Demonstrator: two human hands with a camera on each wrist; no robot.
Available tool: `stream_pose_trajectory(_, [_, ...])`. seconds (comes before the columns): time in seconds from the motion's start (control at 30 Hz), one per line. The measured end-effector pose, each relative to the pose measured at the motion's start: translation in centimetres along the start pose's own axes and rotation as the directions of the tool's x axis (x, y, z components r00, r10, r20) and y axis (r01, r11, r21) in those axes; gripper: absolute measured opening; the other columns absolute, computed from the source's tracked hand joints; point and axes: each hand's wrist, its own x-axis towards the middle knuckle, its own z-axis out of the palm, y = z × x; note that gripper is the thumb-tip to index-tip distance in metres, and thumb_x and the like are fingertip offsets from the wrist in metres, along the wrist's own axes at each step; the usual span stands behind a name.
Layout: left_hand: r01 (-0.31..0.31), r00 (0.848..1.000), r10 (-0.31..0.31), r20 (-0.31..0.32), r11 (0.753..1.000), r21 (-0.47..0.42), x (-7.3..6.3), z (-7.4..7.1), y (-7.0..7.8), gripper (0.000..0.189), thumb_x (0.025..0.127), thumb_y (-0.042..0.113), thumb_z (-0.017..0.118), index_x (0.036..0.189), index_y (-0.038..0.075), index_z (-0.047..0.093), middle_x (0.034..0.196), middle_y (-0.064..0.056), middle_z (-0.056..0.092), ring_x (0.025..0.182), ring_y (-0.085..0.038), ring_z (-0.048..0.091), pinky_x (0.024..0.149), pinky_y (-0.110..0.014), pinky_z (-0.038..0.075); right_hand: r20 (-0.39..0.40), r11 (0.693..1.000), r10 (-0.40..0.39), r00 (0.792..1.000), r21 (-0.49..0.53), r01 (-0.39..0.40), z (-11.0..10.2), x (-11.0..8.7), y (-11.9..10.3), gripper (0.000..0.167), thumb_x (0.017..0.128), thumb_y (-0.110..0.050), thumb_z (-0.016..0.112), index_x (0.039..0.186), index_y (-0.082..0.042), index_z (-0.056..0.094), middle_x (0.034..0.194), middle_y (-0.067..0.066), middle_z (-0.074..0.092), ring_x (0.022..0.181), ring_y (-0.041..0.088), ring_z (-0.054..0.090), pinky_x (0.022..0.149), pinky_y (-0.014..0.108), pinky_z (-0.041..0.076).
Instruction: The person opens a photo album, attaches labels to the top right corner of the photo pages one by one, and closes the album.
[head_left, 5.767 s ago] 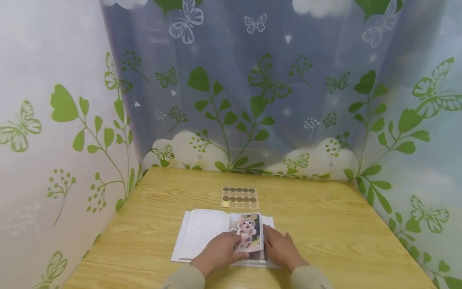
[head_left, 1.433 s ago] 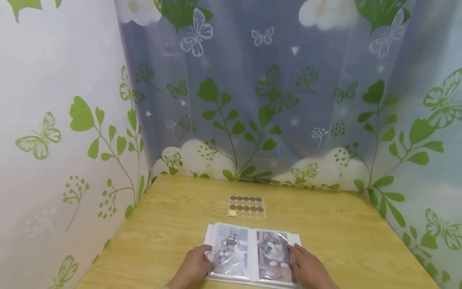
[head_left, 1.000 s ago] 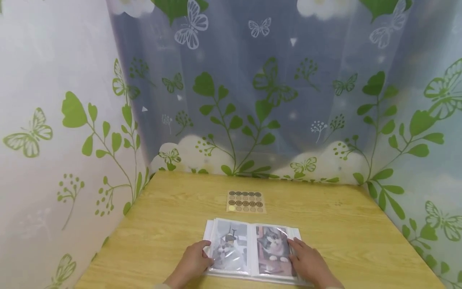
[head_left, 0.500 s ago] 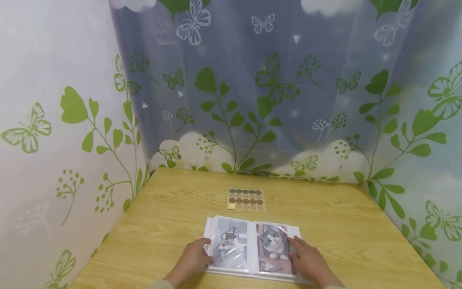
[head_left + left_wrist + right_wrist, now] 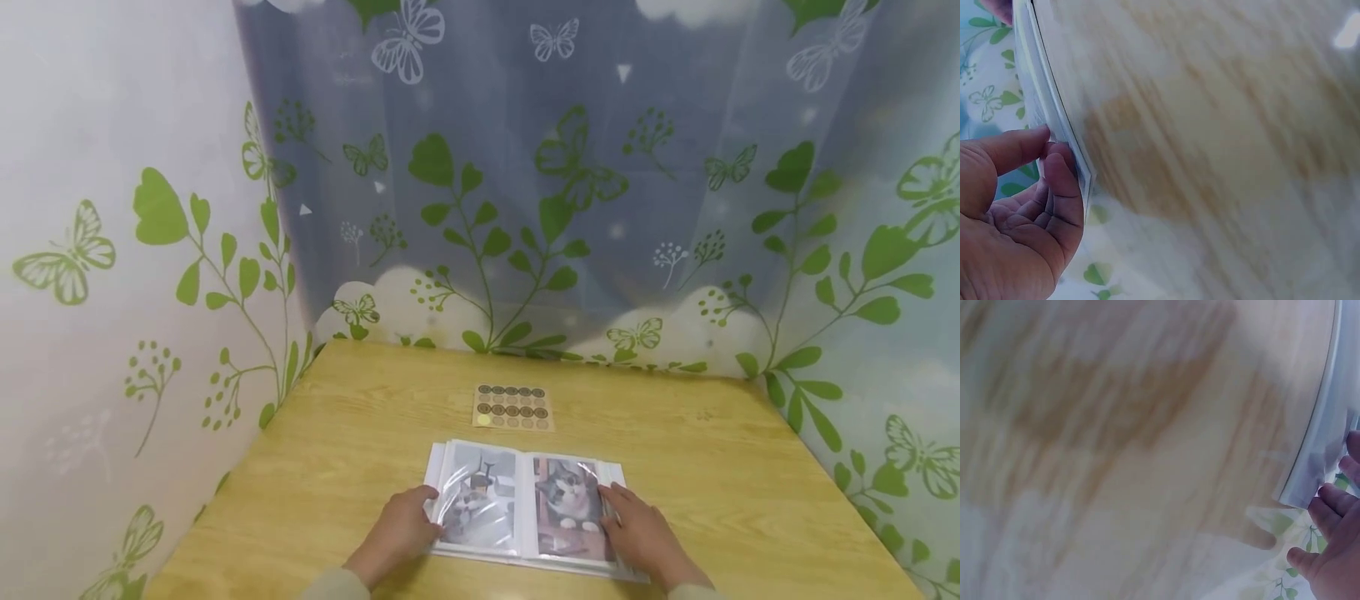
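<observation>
Moved farther apart, the left hand (image 5: pixel 397 529) and right hand (image 5: pixel 643 533) now grip the open album (image 5: pixel 528 504) between them; loosened fingers could let its pages (image 5: pixel 480 517) flip over.

Glossy plastic-sleeved album (image 5: pixel 528 508), smooth wood-grain table (image 5: pixel 712 475), possibly cloth backdrop (image 5: pixel 517 183)

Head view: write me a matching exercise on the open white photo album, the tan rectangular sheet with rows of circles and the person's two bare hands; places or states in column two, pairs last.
1. white photo album
2. tan sheet with rows of circles
3. left hand
4. right hand

A. at the album's right edge
B. open between the hands
C. at the album's left edge
D. on the yellow wood-grain table, beyond the album

Pairs: 1-B, 2-D, 3-C, 4-A
</observation>
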Motion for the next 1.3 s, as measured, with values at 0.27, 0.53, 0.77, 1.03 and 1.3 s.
stream_pose_trajectory(0.27, [-0.019,0.999,0.017,0.034,0.998,0.054,0.2,-0.8,-0.3,0.038,0.074,-0.001,0.075,0.109,-0.005,0.063,0.076,-0.005,0.058,0.069,-0.02,0.054,0.063,-0.038,0.051,-0.038,0.999,-0.045,0.998,-0.028,0.044,-0.5,0.1,-0.1,0.048,0.089,-0.001,0.054,0.136,0.003,0.055,0.139,0.03,0.05,0.127,0.05,0.047,0.104,0.069,0.031])
stream_pose_trajectory(0.53, [-0.049,0.998,0.053,-0.025,0.99,0.131,1.2,-1.9,-0.9,0.025,0.078,0.002,0.071,0.103,-0.002,0.066,0.076,-0.004,0.06,0.071,-0.021,0.055,0.066,-0.039,0.05,-0.077,0.998,-0.062,0.995,-0.022,0.06,-1.4,0.8,0.6,0.044,0.093,-0.004,0.054,0.136,0.005,0.053,0.135,0.032,0.052,0.126,0.049,0.048,0.105,0.061,0.037])
stream_pose_trajectory(0.77, [-0.035,0.998,0.047,-0.05,0.978,0.207,2.5,-2.1,-0.2,0.031,0.087,0.022,0.071,0.108,0.0,0.067,0.091,-0.012,0.068,0.084,-0.031,0.064,0.074,-0.048,0.053,-0.109,0.996,-0.09,0.99,-0.006,0.089,-1.3,1.6,0.9,0.044,0.095,-0.012,0.06,0.134,0.007,0.054,0.133,0.033,0.053,0.124,0.049,0.05,0.104,0.061,0.038])
stream_pose_trajectory(1.03, [0.033,0.997,-0.018,-0.072,0.975,0.218,5.1,-1.8,0.2,0.046,0.092,0.027,0.067,0.123,-0.007,0.06,0.115,-0.026,0.064,0.109,-0.045,0.06,0.093,-0.057,0.048,-0.12,0.993,-0.115,0.986,-0.027,0.112,-1.4,3.6,0.7,0.042,0.097,-0.017,0.059,0.132,0.007,0.056,0.131,0.033,0.055,0.122,0.05,0.051,0.102,0.061,0.04])
stream_pose_trajectory(1.3, [0.065,0.994,-0.042,-0.098,0.968,0.241,7.5,-1.6,0.9,0.051,0.094,0.03,0.064,0.127,-0.008,0.057,0.119,-0.027,0.061,0.111,-0.046,0.057,0.092,-0.058,0.048,-0.079,0.995,-0.095,0.992,0.024,0.097,-1.9,5.4,0.0,0.045,0.099,-0.019,0.058,0.135,0.008,0.053,0.136,0.035,0.049,0.125,0.051,0.047,0.104,0.063,0.036])
